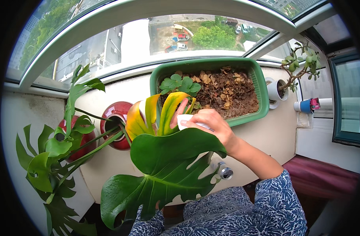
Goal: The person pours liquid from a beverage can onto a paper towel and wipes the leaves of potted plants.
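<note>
My right hand (211,119) grips a white tissue or cloth (193,121) against the edge of a yellow-green monstera leaf (171,113). Fingers of my left hand (180,110) show between the lobes of that leaf, behind it; the palm and forearm are hidden. A large dark green monstera leaf (168,174) with water drops on its left lobe covers much of the view below my hands. Its stems run left to the other monstera leaves (59,147) near a red glazed vase (116,110), whose mouth holds several stems.
A green rectangular planter (209,61) with soil, dry leaves and a small leafy plant stands by the window. An open metal can (226,173) is below my right forearm. A second red vase (87,147) stands left. At right are a white-potted succulent (276,90) and a blue pot (305,105).
</note>
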The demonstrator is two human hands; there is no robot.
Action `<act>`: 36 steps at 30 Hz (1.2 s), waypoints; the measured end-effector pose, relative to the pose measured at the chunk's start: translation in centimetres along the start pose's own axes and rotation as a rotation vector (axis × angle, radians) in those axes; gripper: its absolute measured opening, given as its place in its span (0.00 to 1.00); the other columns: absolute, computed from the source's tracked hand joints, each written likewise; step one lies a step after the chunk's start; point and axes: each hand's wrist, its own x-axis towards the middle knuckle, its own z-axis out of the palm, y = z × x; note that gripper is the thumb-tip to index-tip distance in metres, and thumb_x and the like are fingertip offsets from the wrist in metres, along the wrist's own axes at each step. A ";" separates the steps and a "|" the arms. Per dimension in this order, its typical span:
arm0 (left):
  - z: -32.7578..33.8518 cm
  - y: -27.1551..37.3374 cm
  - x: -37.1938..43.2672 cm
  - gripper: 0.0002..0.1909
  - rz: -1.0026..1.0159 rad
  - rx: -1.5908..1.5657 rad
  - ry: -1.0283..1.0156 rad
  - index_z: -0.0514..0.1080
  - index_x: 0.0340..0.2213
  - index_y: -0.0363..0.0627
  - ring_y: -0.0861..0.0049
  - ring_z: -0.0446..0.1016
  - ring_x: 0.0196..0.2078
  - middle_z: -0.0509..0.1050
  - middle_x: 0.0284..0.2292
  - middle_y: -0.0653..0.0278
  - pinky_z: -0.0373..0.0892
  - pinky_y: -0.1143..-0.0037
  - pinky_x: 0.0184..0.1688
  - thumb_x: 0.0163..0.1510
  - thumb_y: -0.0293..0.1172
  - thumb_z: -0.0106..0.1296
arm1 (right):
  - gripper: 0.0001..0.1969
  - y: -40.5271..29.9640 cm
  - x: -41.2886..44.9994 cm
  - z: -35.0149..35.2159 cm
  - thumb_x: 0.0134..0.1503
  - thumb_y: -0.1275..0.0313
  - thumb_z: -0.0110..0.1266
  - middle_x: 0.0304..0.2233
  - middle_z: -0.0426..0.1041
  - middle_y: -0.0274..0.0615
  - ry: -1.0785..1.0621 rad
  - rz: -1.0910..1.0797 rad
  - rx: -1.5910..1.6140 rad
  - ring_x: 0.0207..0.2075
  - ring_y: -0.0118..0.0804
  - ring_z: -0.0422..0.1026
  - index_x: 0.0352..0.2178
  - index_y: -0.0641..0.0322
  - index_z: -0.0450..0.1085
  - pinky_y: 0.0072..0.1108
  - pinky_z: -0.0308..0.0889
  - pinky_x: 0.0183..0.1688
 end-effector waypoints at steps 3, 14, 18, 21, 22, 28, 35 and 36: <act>0.3 0.2 -0.4 0.32 -0.043 0.037 -0.004 0.45 0.61 0.50 0.60 0.48 0.63 0.49 0.61 0.57 0.45 0.62 0.64 0.61 0.52 0.30 | 0.14 -0.5 -2.0 1.6 0.45 0.74 0.58 0.42 0.66 0.50 0.033 0.064 0.122 0.41 0.47 0.69 0.35 0.69 0.71 0.32 0.69 0.41; 2.0 0.6 -2.6 0.29 -0.133 -0.042 0.091 0.45 0.60 0.52 0.57 0.49 0.62 0.51 0.60 0.58 0.48 0.63 0.63 0.62 0.48 0.30 | 0.04 2.0 -0.3 3.9 0.42 0.75 0.53 0.40 0.67 0.44 0.113 -0.105 -0.277 0.43 0.41 0.67 0.22 0.64 0.69 0.27 0.70 0.38; 2.3 0.6 -3.2 0.28 -0.140 -0.031 0.106 0.47 0.60 0.51 0.58 0.50 0.61 0.52 0.59 0.58 0.49 0.63 0.63 0.62 0.47 0.30 | 0.18 3.4 0.7 3.3 0.40 0.76 0.55 0.34 0.67 0.42 0.177 0.042 -0.274 0.39 0.41 0.67 0.36 0.71 0.69 0.26 0.69 0.38; 2.0 -0.2 -3.1 0.27 -0.159 -0.031 0.097 0.48 0.59 0.50 0.58 0.51 0.61 0.53 0.59 0.58 0.50 0.64 0.62 0.62 0.47 0.30 | 0.26 3.4 0.3 2.4 0.34 0.81 0.57 0.37 0.69 0.42 0.283 0.184 -0.266 0.39 0.42 0.67 0.41 0.68 0.69 0.28 0.68 0.39; 2.9 0.8 -4.1 0.27 -0.139 0.000 0.124 0.48 0.59 0.50 0.58 0.51 0.60 0.53 0.58 0.58 0.50 0.64 0.62 0.62 0.47 0.30 | 0.26 2.1 1.1 2.6 0.34 0.81 0.57 0.37 0.69 0.42 0.287 0.175 -0.225 0.39 0.42 0.67 0.41 0.68 0.69 0.28 0.68 0.39; 2.8 -0.4 -3.5 0.26 -0.172 0.012 0.104 0.50 0.58 0.48 0.59 0.53 0.59 0.55 0.57 0.58 0.52 0.64 0.61 0.62 0.46 0.30 | 0.12 -2.8 -1.9 1.8 0.40 0.79 0.55 0.35 0.70 0.44 0.268 0.124 -0.077 0.37 0.44 0.69 0.31 0.71 0.72 0.27 0.68 0.38; 3.3 -0.1 -4.3 0.25 -0.168 0.032 0.108 0.52 0.56 0.47 0.60 0.56 0.58 0.57 0.56 0.58 0.54 0.64 0.60 0.63 0.45 0.30 | 0.07 -5.8 -4.3 5.2 0.43 0.76 0.54 0.36 0.69 0.46 0.173 0.163 -0.057 0.38 0.41 0.69 0.26 0.69 0.71 0.26 0.69 0.37; 3.5 0.0 -4.2 0.24 -0.170 0.032 0.103 0.52 0.56 0.47 0.60 0.56 0.58 0.57 0.56 0.58 0.54 0.64 0.60 0.63 0.45 0.30 | 0.08 -5.6 -4.4 5.6 0.43 0.76 0.54 0.36 0.69 0.46 0.180 0.173 -0.092 0.39 0.41 0.69 0.27 0.68 0.72 0.26 0.69 0.37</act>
